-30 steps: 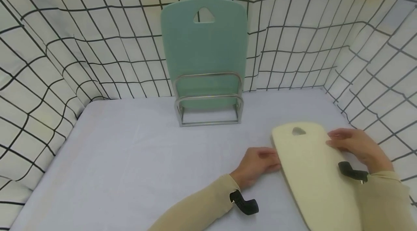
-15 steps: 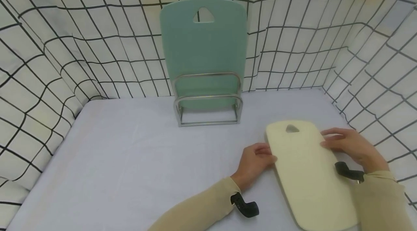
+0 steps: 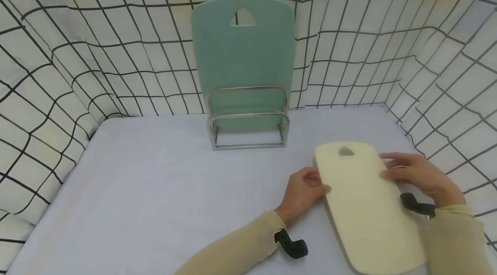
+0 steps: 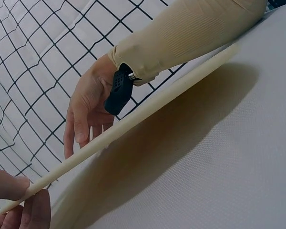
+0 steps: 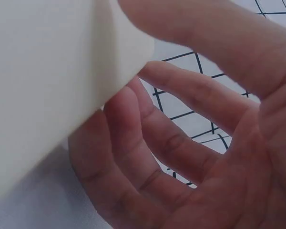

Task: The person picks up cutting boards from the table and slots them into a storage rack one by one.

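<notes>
A cream cutting board (image 3: 372, 210) with a cut-out handle hole lies at the right of the head view. My left hand (image 3: 303, 193) pinches its left edge, thumb on top and fingers below, as the left wrist view shows. At the opposite edge, my right hand (image 3: 425, 178) has its thumb over the board and its fingertips under the rim. A shadowed gap beneath the board (image 4: 133, 117) shows it raised off the white cloth, at least on the left side. A green cutting board (image 3: 244, 57) stands upright in a metal rack (image 3: 248, 114) at the back.
White cloth (image 3: 155, 197) covers the tabletop. A white sheet with a black grid (image 3: 151, 51) walls the back and both sides, close to my right hand. Black wrist-worn pieces (image 3: 291, 245) stick out from both sleeves.
The cream cutting board has shifted left and slightly away from me, with both hands on its edges. My left thumb has come over its left edge. The green board and rack stay put.
</notes>
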`<state>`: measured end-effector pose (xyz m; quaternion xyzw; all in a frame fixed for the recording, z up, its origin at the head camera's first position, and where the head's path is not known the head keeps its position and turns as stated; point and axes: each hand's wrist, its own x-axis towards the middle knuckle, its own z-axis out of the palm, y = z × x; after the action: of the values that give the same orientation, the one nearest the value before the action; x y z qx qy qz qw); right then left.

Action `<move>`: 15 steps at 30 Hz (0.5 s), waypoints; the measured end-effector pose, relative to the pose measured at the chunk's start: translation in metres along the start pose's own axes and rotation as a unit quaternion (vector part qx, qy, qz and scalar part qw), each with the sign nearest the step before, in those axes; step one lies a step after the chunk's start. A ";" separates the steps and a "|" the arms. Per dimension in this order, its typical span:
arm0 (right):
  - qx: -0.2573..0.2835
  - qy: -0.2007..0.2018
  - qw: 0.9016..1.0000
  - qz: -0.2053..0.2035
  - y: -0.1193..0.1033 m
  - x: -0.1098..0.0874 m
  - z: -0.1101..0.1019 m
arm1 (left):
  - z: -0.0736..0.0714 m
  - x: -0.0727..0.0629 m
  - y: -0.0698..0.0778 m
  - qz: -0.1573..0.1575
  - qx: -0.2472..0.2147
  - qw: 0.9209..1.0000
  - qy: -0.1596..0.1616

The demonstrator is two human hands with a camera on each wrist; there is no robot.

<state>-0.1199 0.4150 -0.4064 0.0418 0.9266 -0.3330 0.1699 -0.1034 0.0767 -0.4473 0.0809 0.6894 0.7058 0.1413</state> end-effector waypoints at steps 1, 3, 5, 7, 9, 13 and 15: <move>0.003 -0.002 1.000 -0.001 -0.001 0.000 0.000 | 0.000 0.000 0.000 0.003 0.001 1.000 0.002; 0.015 -0.008 1.000 -0.006 -0.002 -0.001 0.000 | 0.000 0.000 0.000 0.006 0.001 1.000 0.006; 0.025 -0.011 1.000 -0.004 -0.002 0.000 0.000 | 0.001 0.000 0.000 0.003 -0.002 1.000 0.009; 0.031 -0.014 0.999 0.002 -0.002 0.000 0.000 | 0.001 0.000 0.001 0.000 -0.004 1.000 0.010; 0.034 -0.016 0.999 0.012 -0.001 0.000 0.000 | 0.000 -0.001 0.001 0.001 -0.003 1.000 0.010; 0.031 -0.014 0.999 0.012 -0.001 0.000 0.000 | -0.001 -0.001 0.002 0.006 -0.003 1.000 0.015; 0.031 -0.011 0.999 0.010 -0.001 0.000 0.000 | -0.002 -0.001 0.003 0.007 -0.001 1.000 0.018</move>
<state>-0.1203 0.4141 -0.4064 0.0530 0.9133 -0.3603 0.1823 -0.1035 0.0748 -0.4445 0.0734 0.6903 0.7090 0.1240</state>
